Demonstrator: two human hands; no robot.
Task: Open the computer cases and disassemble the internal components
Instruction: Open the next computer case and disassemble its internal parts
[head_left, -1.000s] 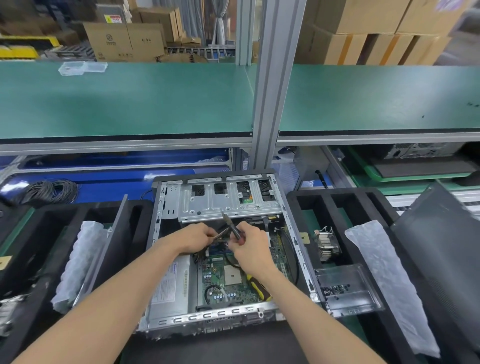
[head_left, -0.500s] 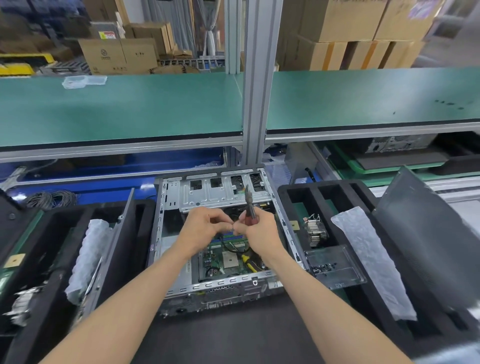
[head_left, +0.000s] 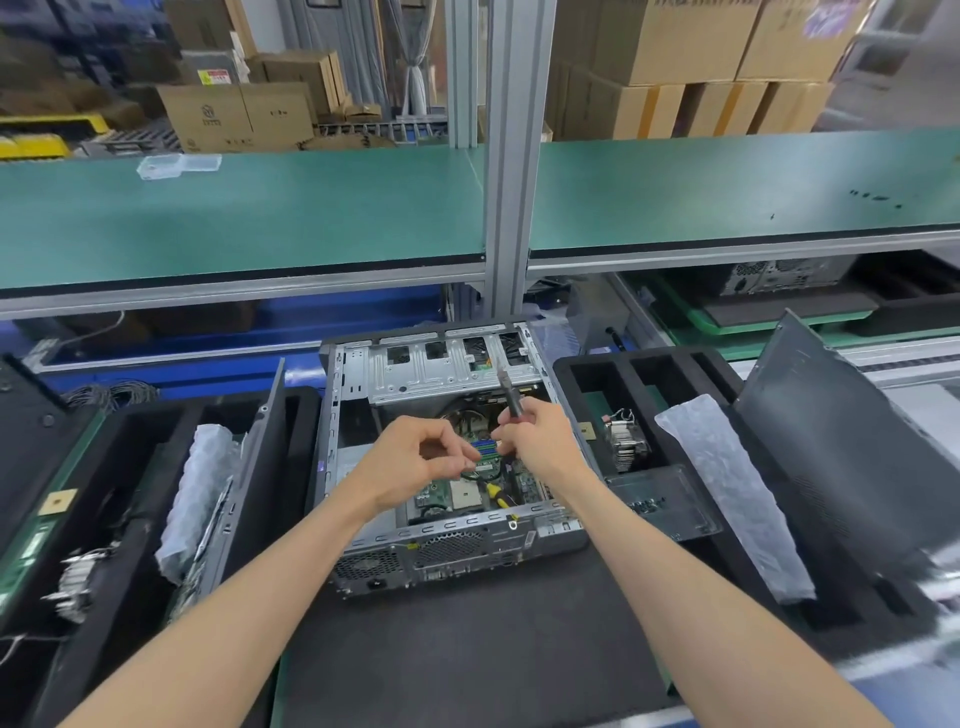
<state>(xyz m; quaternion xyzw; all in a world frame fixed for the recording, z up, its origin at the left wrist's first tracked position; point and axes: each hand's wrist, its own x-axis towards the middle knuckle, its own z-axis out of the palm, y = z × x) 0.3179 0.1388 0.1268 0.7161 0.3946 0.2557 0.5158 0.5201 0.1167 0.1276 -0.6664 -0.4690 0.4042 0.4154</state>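
You stand at a line in a storeroom, cardboard boxes stacked behind a green shelf that runs across above the desk. The case lies open on its side on the dark mat of the desk, directly in front of you, lid already off, its board showing in the near half and the metal drive cage at the far end. Both hands are over the middle of the case. Your right hand is closed around a slim dark tool whose tip points up toward the drive cage; your left hand has thumb and fingers curled in toward that tool, pinching something too small to name, or nothing at all. A yellow-handled tool lies on the board below your hands. Right of the case a foam tray holds a heatsink and a clear plastic cover; further right of the case leans a grey panel. Left of the case a second tray holds bubble-wrapped parts. You look to be between removals inside the case: the cooler is out, the board and cables remain. Next, you will likely need to settle the tool in your grip, bring its tip down onto the next fastener or connector, and steady the part with your left hand.
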